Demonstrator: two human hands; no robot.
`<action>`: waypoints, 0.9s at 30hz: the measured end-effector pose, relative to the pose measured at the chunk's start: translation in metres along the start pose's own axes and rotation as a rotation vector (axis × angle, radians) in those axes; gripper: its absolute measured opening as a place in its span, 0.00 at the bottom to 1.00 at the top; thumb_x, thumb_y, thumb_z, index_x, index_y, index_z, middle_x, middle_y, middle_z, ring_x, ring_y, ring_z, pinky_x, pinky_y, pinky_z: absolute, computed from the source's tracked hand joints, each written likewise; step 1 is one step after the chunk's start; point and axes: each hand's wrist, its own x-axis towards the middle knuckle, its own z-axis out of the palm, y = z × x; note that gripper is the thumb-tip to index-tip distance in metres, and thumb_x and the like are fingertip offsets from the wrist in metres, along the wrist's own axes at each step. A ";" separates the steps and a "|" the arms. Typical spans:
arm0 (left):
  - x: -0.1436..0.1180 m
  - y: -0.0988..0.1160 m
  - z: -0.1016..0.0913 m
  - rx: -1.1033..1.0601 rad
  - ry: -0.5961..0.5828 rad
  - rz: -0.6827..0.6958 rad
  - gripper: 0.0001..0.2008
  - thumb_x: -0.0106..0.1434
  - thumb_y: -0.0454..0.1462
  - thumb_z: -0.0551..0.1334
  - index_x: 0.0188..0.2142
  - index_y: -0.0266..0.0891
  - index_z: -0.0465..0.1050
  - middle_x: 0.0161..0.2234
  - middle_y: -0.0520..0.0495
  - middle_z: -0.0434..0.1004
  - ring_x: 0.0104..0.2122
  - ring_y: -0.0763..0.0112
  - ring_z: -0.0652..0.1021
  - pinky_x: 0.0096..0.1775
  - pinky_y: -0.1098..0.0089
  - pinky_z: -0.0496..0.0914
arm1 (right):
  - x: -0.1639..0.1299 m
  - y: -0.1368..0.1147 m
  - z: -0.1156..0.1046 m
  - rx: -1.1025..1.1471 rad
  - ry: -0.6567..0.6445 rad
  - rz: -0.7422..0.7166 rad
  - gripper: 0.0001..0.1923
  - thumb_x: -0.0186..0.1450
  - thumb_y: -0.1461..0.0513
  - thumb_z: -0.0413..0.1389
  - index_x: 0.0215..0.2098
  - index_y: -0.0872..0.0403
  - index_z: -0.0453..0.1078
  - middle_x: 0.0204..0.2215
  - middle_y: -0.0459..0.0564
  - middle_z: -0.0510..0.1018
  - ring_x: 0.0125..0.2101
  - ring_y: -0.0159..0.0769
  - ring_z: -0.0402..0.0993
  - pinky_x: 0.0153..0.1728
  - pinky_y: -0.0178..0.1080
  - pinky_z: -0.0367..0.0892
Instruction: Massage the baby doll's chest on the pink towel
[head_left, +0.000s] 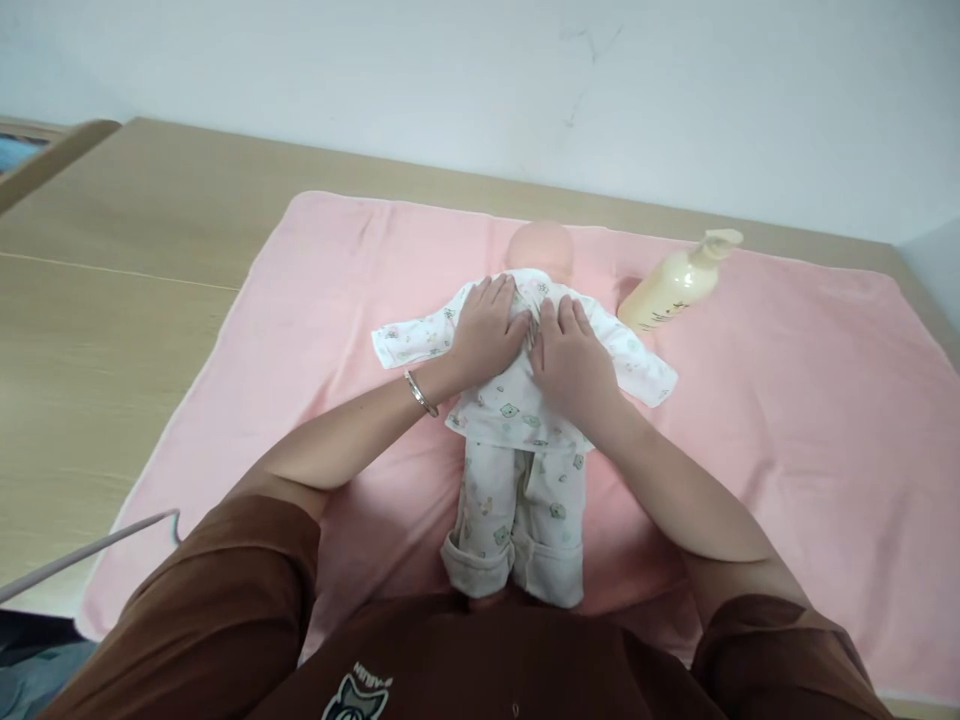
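Observation:
A baby doll (541,248) in a white printed shirt and trousers (517,500) lies on its back on a pink towel (315,330), head away from me. My left hand (487,328) rests flat on the doll's chest, fingers together, a bracelet on the wrist. My right hand (570,358) lies flat beside it on the chest, touching the shirt. Both palms press on the cloth and grip nothing. The doll's arms stick out to either side in their sleeves.
A cream pump bottle (675,285) lies tilted on the towel just right of the doll's head. The towel covers a wooden table (105,330) against a white wall. A grey cable (90,548) runs at the lower left.

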 end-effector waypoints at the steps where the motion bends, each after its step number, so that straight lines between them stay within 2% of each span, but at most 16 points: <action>1: -0.001 0.000 0.001 0.000 0.005 -0.001 0.31 0.73 0.44 0.49 0.68 0.23 0.60 0.70 0.28 0.61 0.72 0.45 0.60 0.74 0.47 0.53 | 0.002 0.001 -0.002 0.013 -0.026 0.001 0.32 0.74 0.59 0.42 0.72 0.67 0.57 0.72 0.71 0.59 0.74 0.60 0.51 0.71 0.63 0.56; 4: -0.004 0.000 0.003 0.000 0.007 -0.003 0.31 0.73 0.44 0.49 0.68 0.23 0.59 0.70 0.27 0.61 0.72 0.44 0.60 0.73 0.45 0.53 | 0.015 0.009 -0.004 0.057 -0.081 0.026 0.32 0.76 0.58 0.40 0.74 0.66 0.53 0.74 0.70 0.54 0.76 0.57 0.45 0.74 0.62 0.49; 9: -0.004 -0.006 0.007 -0.011 0.062 0.023 0.29 0.74 0.46 0.49 0.67 0.30 0.63 0.69 0.30 0.64 0.71 0.46 0.63 0.72 0.44 0.55 | 0.028 0.019 0.005 0.051 -0.037 0.055 0.34 0.74 0.58 0.43 0.75 0.65 0.51 0.75 0.68 0.51 0.77 0.54 0.42 0.75 0.63 0.42; 13: -0.005 -0.007 0.007 -0.025 0.064 0.022 0.29 0.74 0.47 0.49 0.67 0.31 0.63 0.69 0.30 0.65 0.71 0.46 0.63 0.72 0.43 0.55 | 0.026 0.019 0.004 0.019 -0.046 0.041 0.34 0.74 0.58 0.42 0.75 0.67 0.49 0.75 0.70 0.50 0.76 0.55 0.43 0.75 0.63 0.43; 17: -0.014 0.004 0.002 0.007 0.031 0.027 0.28 0.75 0.44 0.48 0.67 0.29 0.62 0.69 0.27 0.63 0.72 0.42 0.60 0.71 0.37 0.54 | 0.027 0.022 -0.007 -0.052 -0.127 -0.034 0.35 0.75 0.56 0.44 0.75 0.67 0.49 0.74 0.71 0.52 0.76 0.58 0.45 0.75 0.62 0.44; 21: -0.021 0.012 -0.001 0.012 0.062 0.114 0.25 0.73 0.38 0.47 0.64 0.30 0.66 0.67 0.31 0.67 0.71 0.47 0.63 0.72 0.44 0.57 | 0.026 0.018 -0.013 -0.092 -0.134 -0.004 0.35 0.75 0.57 0.46 0.75 0.67 0.50 0.74 0.71 0.54 0.75 0.60 0.47 0.75 0.61 0.46; 24: -0.014 0.006 -0.001 -0.001 0.057 0.123 0.25 0.71 0.37 0.49 0.63 0.32 0.68 0.67 0.35 0.69 0.70 0.50 0.65 0.72 0.49 0.59 | 0.015 0.005 -0.010 -0.099 -0.091 0.051 0.33 0.76 0.58 0.45 0.74 0.68 0.51 0.73 0.72 0.57 0.74 0.62 0.50 0.73 0.62 0.50; 27: 0.000 -0.006 -0.001 -0.009 0.041 0.079 0.25 0.70 0.40 0.51 0.63 0.33 0.69 0.65 0.35 0.71 0.68 0.50 0.69 0.71 0.47 0.60 | 0.001 -0.011 -0.007 -0.094 -0.066 0.044 0.32 0.76 0.60 0.44 0.73 0.68 0.53 0.72 0.72 0.58 0.74 0.62 0.51 0.72 0.63 0.55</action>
